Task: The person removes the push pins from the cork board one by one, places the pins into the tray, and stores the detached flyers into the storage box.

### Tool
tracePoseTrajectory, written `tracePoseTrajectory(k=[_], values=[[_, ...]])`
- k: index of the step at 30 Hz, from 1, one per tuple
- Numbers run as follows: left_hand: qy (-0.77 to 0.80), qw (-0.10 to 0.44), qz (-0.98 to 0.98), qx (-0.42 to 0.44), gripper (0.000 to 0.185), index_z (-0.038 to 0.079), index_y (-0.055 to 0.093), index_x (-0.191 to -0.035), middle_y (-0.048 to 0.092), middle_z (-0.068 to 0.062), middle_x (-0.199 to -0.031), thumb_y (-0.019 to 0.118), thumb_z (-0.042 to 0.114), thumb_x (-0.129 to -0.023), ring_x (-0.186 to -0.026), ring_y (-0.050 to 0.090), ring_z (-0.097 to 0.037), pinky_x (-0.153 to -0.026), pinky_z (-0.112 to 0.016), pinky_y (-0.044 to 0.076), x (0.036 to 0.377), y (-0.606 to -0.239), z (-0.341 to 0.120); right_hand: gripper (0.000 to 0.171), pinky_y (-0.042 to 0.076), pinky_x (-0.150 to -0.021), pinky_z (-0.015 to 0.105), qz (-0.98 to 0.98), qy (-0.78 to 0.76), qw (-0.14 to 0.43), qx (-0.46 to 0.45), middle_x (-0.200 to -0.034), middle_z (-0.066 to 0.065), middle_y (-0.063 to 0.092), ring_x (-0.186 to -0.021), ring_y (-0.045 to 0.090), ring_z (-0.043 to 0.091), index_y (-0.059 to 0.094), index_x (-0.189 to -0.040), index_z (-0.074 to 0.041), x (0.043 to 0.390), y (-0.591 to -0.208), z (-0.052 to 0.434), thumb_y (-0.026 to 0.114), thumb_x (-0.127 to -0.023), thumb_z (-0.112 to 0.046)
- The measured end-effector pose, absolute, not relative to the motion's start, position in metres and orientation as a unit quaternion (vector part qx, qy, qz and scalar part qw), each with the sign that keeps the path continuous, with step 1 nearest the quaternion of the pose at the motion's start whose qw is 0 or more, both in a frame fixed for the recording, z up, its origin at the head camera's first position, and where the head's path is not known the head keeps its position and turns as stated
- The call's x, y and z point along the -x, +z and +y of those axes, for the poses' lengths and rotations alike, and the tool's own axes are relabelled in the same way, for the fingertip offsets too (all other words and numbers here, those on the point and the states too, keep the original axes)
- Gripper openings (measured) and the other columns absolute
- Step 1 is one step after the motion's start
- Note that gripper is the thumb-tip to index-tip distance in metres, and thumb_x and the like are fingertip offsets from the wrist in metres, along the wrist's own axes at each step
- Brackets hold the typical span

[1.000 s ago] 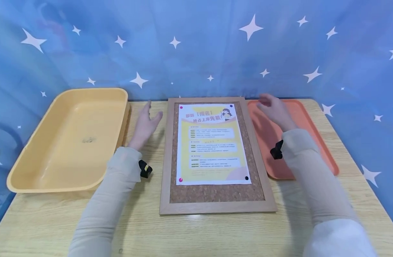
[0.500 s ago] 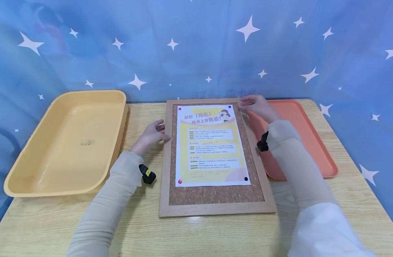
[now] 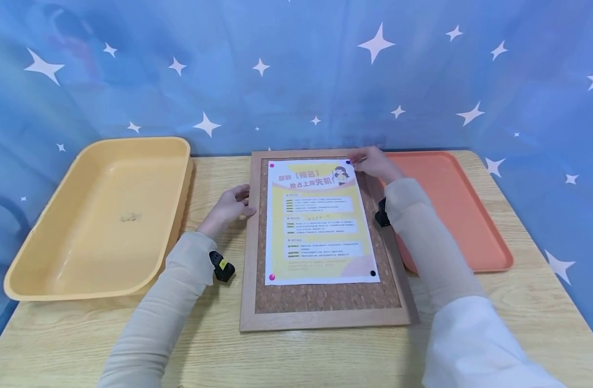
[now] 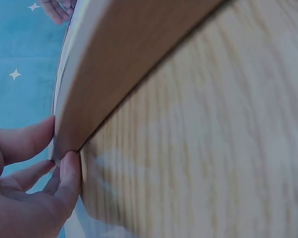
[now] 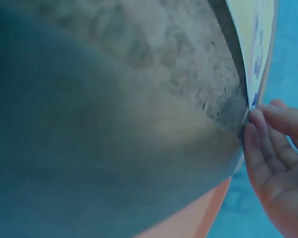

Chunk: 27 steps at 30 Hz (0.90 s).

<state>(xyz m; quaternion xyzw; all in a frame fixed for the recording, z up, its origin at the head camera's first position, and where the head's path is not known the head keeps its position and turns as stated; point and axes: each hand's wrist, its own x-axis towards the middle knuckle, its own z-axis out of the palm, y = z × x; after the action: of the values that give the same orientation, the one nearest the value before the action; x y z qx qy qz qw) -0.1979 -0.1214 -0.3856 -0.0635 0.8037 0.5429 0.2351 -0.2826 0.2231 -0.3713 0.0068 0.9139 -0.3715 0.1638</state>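
Observation:
A wood-framed cork board (image 3: 325, 298) lies on the table, bearing a yellow-and-white printed poster (image 3: 321, 215). Round pins hold its corners: a pink pin (image 3: 271, 277) at lower left, another pink pin (image 3: 271, 166) at upper left, a black pin (image 3: 372, 273) at lower right. My left hand (image 3: 228, 209) grips the left side of the frame; in the left wrist view the thumb presses its top edge and the fingers (image 4: 69, 173) touch its side. At the poster's upper right corner my right hand (image 3: 374, 163) pinches the black pushpin (image 3: 347, 162), mostly covered by the fingertips.
A deep yellow tray (image 3: 180, 215) stands to the left. A flat orange tray (image 3: 452, 215) lies right of the board, partly under my right arm. Behind the wooden table (image 3: 325, 358) hangs a blue curtain (image 3: 296, 70) with white stars.
My left hand has come down and right onto the frame's left side. My right hand has moved left from above the orange tray to the upper right pin.

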Motion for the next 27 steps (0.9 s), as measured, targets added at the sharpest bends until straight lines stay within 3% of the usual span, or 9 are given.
tracePoseTrajectory(k=[11,27], values=[[0.557,0.234,0.795,0.059,0.072,0.009,0.022,-0.152,0.031,-0.014,-0.155,0.057,-0.002,-0.091,-0.141,0.034,-0.030,-0.116,-0.039,0.032,0.198,-0.390,-0.126,0.039,0.039,-0.107,0.050,0.913,-0.363,0.185,-0.004,-0.140,0.021,0.046,-0.126,0.043,0.035,0.049,-0.136,-0.003,0.291,-0.376,0.221,0.044,-0.097,0.000],[0.558,0.225,0.796,0.067,0.069,0.011,0.028,-0.151,0.036,-0.012,-0.153,0.059,-0.001,-0.090,-0.139,0.038,-0.028,-0.113,-0.038,0.037,0.199,-0.393,-0.126,0.035,0.041,-0.103,0.046,0.916,-0.360,0.178,-0.013,-0.129,0.021,0.049,-0.115,0.045,0.032,0.051,-0.130,0.001,0.296,-0.385,0.216,0.043,-0.097,0.001]])
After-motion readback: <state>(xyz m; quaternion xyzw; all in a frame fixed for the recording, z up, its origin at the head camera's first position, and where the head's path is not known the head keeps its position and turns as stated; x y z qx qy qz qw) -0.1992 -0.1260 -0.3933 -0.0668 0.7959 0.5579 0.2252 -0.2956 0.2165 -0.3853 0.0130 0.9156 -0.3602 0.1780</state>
